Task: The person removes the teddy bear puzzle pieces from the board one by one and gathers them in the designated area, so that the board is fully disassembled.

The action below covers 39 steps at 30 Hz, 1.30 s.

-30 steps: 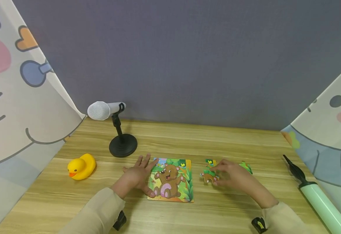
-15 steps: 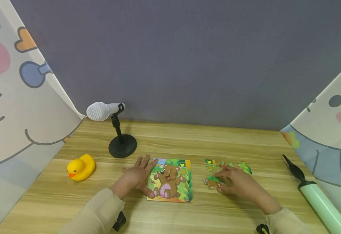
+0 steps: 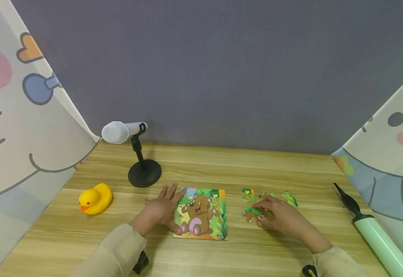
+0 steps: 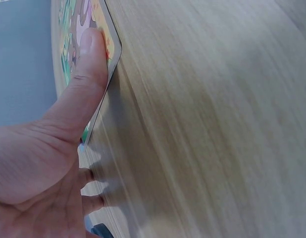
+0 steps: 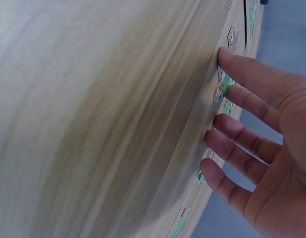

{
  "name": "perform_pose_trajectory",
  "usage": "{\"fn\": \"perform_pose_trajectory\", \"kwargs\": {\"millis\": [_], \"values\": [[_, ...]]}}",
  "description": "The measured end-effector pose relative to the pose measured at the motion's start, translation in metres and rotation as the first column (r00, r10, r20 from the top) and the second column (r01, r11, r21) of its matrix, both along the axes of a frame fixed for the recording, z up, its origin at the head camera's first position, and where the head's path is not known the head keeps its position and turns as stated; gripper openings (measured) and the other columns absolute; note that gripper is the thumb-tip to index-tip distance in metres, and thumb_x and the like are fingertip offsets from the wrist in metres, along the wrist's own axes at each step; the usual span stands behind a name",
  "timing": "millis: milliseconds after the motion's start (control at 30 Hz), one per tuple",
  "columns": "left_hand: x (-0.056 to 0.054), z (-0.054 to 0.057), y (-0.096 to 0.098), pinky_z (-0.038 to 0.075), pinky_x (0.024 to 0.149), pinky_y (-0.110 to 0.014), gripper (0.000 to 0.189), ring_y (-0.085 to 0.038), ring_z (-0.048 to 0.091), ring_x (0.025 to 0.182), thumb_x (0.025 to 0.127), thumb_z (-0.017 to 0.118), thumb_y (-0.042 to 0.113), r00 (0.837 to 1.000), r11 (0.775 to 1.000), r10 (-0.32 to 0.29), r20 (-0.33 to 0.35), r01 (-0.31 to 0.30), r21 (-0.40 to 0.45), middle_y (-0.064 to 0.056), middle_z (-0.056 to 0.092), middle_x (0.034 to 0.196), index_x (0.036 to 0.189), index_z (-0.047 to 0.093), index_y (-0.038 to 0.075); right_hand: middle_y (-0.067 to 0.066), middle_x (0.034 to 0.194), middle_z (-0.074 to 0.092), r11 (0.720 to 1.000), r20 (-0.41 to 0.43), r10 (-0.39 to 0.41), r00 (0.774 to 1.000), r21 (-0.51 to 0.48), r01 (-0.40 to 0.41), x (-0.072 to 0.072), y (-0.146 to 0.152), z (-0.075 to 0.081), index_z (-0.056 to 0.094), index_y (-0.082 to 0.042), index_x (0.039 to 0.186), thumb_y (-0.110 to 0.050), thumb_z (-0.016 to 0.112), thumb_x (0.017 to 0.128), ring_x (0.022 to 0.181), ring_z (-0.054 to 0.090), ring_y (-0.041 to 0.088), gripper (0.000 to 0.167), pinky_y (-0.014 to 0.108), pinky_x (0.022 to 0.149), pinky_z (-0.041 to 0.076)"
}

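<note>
A square bear puzzle [image 3: 201, 209] lies flat on the wooden table. My left hand [image 3: 161, 211] rests at its left side with fingers spread; in the left wrist view the thumb [image 4: 91, 59] presses on the puzzle's corner. Right of the puzzle, my right hand [image 3: 281, 215] pinches a brown-and-green puzzle piece [image 3: 251, 217] between thumb and index finger, low at the tabletop. The other right fingers [image 5: 225, 181] are loosely bent. Just beyond that piece lies one with a yellow bird [image 3: 248, 195]. Part of the pinched piece is hidden by the hand.
More loose puzzle pieces [image 3: 290, 198] lie behind the right hand. A white microphone [image 3: 116, 132] on a black stand [image 3: 145, 173] is at the back left, with a yellow rubber duck [image 3: 95, 199] in front. A pale green hand pump [image 3: 381, 240] lies along the right edge.
My right hand has moved slightly right and toward me, drawing the brown-and-green puzzle piece away from the yellow-bird piece. The left hand and bear puzzle have stayed put.
</note>
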State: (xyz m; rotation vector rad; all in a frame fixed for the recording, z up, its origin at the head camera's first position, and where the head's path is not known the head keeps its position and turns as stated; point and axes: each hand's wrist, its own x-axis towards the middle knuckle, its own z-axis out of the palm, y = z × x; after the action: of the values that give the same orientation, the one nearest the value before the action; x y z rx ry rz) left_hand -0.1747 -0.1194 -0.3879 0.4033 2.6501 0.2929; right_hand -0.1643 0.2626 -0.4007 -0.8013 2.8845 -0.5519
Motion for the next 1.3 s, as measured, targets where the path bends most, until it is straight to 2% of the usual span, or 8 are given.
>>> {"fn": "perform_pose_trajectory", "kwargs": {"millis": [200,367,533,733,833,1000,1133,1300], "values": [[0.000,-0.001,-0.001,0.025,0.091,-0.089,0.127,-0.049,0.010,0.152,0.064,0.094,0.048,1.000,1.000,0.001,0.001,-0.001,0.005,-0.023,0.010,0.167,0.162,0.022,0.012,0.011,0.124,0.065,1.000,0.000,0.008,1.000,-0.007,-0.008,0.001,0.000,-0.001,0.073,-0.017,0.124,-0.034,0.083,0.086,0.104,0.066,0.031,0.043,0.055,0.083,0.055],[0.001,-0.001,0.000,0.026,0.091,-0.089,0.127,-0.049,0.009,0.152,0.064,0.093,0.049,1.000,1.000,0.002,0.005,-0.002,0.002,-0.023,0.009,0.168,0.162,0.022,0.013,0.008,0.124,0.065,0.999,-0.002,0.030,1.000,-0.013,-0.031,-0.002,0.002,-0.003,0.073,-0.016,0.123,-0.035,0.082,0.087,0.103,0.066,0.028,0.042,0.051,0.083,0.055],[0.002,0.000,0.000,0.027,0.091,-0.089,0.127,-0.049,0.009,0.152,0.064,0.093,0.049,1.000,1.000,0.000,0.005,0.000,0.003,-0.023,0.010,0.167,0.162,0.022,0.012,0.004,0.121,0.066,0.997,0.038,0.023,0.999,-0.070,-0.020,-0.005,0.005,-0.004,0.073,-0.016,0.119,-0.032,0.084,0.085,0.095,0.063,0.018,0.039,0.039,0.079,0.055],[0.001,0.000,0.000,0.027,0.091,-0.088,0.126,-0.049,0.009,0.152,0.065,0.093,0.048,1.000,1.000,-0.003,0.007,0.003,0.001,-0.024,0.010,0.167,0.162,0.022,0.012,-0.003,0.118,0.067,0.986,0.110,0.001,0.994,-0.167,0.017,-0.004,0.000,0.001,0.072,-0.017,0.118,-0.038,0.082,0.086,0.102,0.065,0.022,0.040,0.039,0.084,0.055],[0.001,0.000,0.000,0.027,0.091,-0.088,0.126,-0.049,0.009,0.152,0.064,0.093,0.049,1.000,1.000,-0.001,0.007,0.001,-0.004,-0.023,0.009,0.167,0.162,0.021,0.013,-0.006,0.110,0.068,0.973,0.104,0.016,0.994,-0.232,0.009,-0.003,-0.005,0.002,0.072,-0.016,0.118,-0.038,0.082,0.086,0.099,0.065,0.020,0.040,0.036,0.082,0.056],[-0.001,-0.004,-0.002,0.025,0.089,-0.090,0.129,-0.050,0.009,0.151,0.063,0.093,0.050,1.000,1.000,-0.005,0.000,0.005,0.012,-0.024,0.009,0.167,0.163,0.020,0.012,0.000,0.106,0.067,0.939,0.134,0.018,0.991,-0.342,0.029,-0.002,-0.019,-0.002,0.072,-0.010,0.117,-0.032,0.080,0.089,0.090,0.061,0.016,0.037,0.028,0.071,0.054],[-0.002,-0.006,-0.003,0.024,0.088,-0.091,0.131,-0.051,0.009,0.151,0.063,0.092,0.052,1.000,1.000,-0.019,0.004,0.019,0.019,-0.025,0.008,0.167,0.163,0.018,0.013,0.005,0.111,0.068,0.917,0.205,-0.009,0.979,-0.389,0.090,-0.003,-0.030,-0.004,0.072,-0.008,0.118,-0.032,0.079,0.090,0.092,0.060,0.020,0.037,0.027,0.072,0.054],[-0.001,-0.004,-0.002,0.024,0.088,-0.091,0.129,-0.051,0.009,0.151,0.063,0.093,0.050,1.000,1.000,-0.012,0.002,0.012,0.025,-0.025,0.009,0.167,0.163,0.020,0.013,0.008,0.112,0.069,0.904,0.215,0.020,0.976,-0.421,0.075,-0.005,-0.046,-0.003,0.072,-0.005,0.116,-0.027,0.080,0.090,0.092,0.061,0.024,0.035,0.028,0.071,0.054]]}}
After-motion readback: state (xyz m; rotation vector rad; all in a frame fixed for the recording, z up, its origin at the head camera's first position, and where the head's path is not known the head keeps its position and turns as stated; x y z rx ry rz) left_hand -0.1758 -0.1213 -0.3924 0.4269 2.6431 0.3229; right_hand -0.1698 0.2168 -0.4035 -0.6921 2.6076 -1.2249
